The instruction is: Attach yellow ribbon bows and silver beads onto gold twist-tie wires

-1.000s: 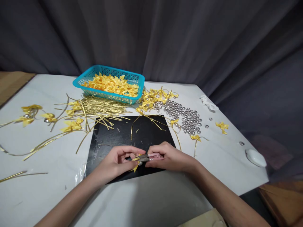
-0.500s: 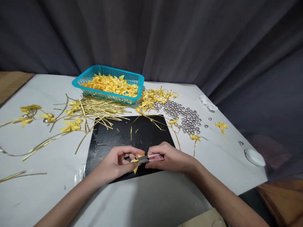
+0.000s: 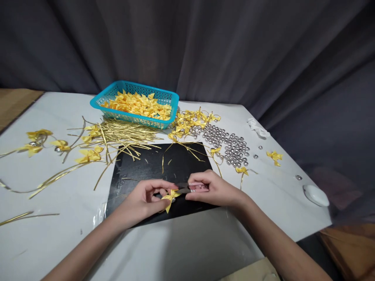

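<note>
My left hand (image 3: 145, 201) pinches a small yellow ribbon bow (image 3: 170, 197) over the black mat (image 3: 146, 164). A tiny silver bead seems to sit at the bow's middle. Just to the right of the bow, my right hand (image 3: 215, 189) grips small pink-handled snips (image 3: 191, 188), whose dark blades point left at the bow. Both hands hover near the mat's front edge.
A teal basket (image 3: 167, 102) of yellow bows stands at the back. Gold wire ties (image 3: 123, 134) lie heaped in front of it. Silver beads (image 3: 231, 146) spread to the right, finished bows (image 3: 88, 155) lie at left, and a white dish (image 3: 315, 194) sits near the right edge.
My right hand with the snips has shifted slightly up and to the right, away from the bow. The left hand holds the bow almost in place.
</note>
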